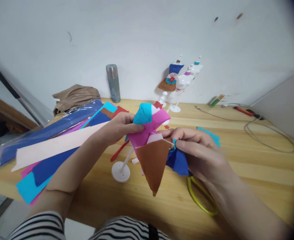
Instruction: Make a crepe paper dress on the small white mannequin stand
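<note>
Near the middle, my left hand [119, 128] grips a form wrapped in pink [139, 138] and turquoise paper [143, 114]. From its front hangs a brown paper triangle [153, 161], point down. Just right of it, my right hand [201, 150] pinches a gathered blue paper piece [178, 163] with a turquoise bit at its top. A thin pale strand runs between this piece and the wrapped form. Below my left hand, a white stand [121, 171] rests on the wooden table [99, 203].
Coloured paper strips [62, 143] spread across the left, beside a brown cloth [77, 96]. A flask [113, 83] and decorated white figures [185, 80] stand at the back. Yellow-handled scissors [201, 200] lie under my right hand. A cable [251, 133] and red tool [244, 111] lie right.
</note>
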A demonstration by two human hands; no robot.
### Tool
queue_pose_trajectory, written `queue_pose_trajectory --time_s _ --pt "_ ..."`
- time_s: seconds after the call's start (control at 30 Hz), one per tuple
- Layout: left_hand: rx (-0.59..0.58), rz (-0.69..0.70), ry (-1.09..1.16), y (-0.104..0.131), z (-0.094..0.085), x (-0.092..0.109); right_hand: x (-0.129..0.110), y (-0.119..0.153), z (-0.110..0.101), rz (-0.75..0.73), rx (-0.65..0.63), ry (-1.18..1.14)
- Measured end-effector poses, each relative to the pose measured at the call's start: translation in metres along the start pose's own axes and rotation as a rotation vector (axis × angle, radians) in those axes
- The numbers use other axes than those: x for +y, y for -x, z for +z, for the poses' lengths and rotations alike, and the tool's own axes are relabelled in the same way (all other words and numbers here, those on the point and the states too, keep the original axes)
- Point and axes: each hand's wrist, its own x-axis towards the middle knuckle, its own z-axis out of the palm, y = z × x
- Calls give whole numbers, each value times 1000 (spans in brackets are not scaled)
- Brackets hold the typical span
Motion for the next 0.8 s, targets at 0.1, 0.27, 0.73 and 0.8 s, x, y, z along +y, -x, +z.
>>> queue_pose_trajectory --time_s 0.1,0.27,0.73,0.8 --pt "-52 -13 116 -1 -1 0 -2 0 -1 19 -36 -41" --pt "-43 -51 215 -1 -5 -3 -7 1 0 36 -39 -111" --pt "-130 -71 263 -10 -14 -10 -9 1 -1 57 -84 -163" --pt "-161 -71 281 -10 -14 -10 -11 0 1 60 -64 -144"
